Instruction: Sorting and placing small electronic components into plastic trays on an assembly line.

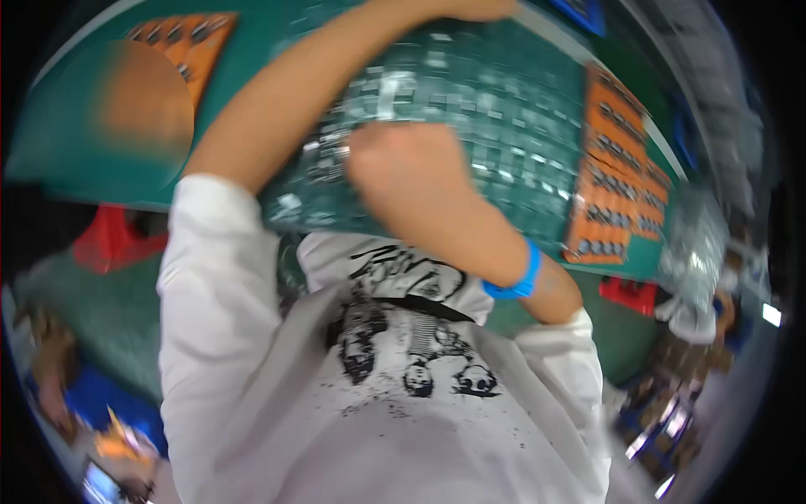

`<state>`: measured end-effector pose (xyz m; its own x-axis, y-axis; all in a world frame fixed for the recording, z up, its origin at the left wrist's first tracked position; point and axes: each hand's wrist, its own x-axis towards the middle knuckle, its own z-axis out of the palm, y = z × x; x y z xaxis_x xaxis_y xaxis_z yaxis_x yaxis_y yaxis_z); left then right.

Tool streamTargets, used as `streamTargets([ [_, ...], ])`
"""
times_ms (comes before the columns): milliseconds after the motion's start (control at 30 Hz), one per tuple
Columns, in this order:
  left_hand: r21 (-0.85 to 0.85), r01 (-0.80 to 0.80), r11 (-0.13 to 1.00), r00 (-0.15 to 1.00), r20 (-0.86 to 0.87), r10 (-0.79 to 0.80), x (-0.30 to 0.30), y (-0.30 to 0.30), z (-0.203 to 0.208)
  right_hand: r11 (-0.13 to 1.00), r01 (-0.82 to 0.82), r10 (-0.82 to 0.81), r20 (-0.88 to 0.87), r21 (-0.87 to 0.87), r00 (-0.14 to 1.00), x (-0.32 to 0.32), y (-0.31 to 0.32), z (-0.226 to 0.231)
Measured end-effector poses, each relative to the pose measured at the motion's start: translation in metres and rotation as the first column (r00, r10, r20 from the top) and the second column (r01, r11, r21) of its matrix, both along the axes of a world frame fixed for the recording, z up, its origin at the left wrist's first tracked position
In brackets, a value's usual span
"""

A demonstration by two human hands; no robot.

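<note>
A wide sheet of clear plastic with many small pockets or bubbles [512, 126] lies over the green table; glare and blur keep me from telling which. My right hand [411, 164] is curled in a fist over its near left part, a blue band round the wrist. What those fingers hold, if anything, is hidden. Across the sheet's left side stretches my left arm, and my left hand [478, 7] is at the far edge of the view. That hand is cut off and smeared, so its fingers do not show.
Orange trays [606, 168] with rows of small dark and silvery parts lie on the right; another orange tray [210, 55] is at the far left. Clear plastic bags [697, 244] hang off the table's right end. Red stools [109, 244] show below the green table [252, 50].
</note>
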<state>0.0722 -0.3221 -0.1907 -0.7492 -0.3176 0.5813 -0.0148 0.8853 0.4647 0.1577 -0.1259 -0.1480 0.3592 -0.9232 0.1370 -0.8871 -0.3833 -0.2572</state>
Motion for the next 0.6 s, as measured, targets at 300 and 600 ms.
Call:
streamTargets([
  [300,-0.031,-0.023,0.999,0.995,0.099,0.026,0.034,0.005,0.014,0.891,0.284,-0.187,0.282,-0.355,0.941,-0.115,0.077,0.051],
  [600,0.03,0.02,0.999,0.968,0.25,-0.027,0.032,-0.033,-0.016,0.78,0.572,-0.596,-0.024,-0.256,0.802,-0.261,0.227,0.034],
])
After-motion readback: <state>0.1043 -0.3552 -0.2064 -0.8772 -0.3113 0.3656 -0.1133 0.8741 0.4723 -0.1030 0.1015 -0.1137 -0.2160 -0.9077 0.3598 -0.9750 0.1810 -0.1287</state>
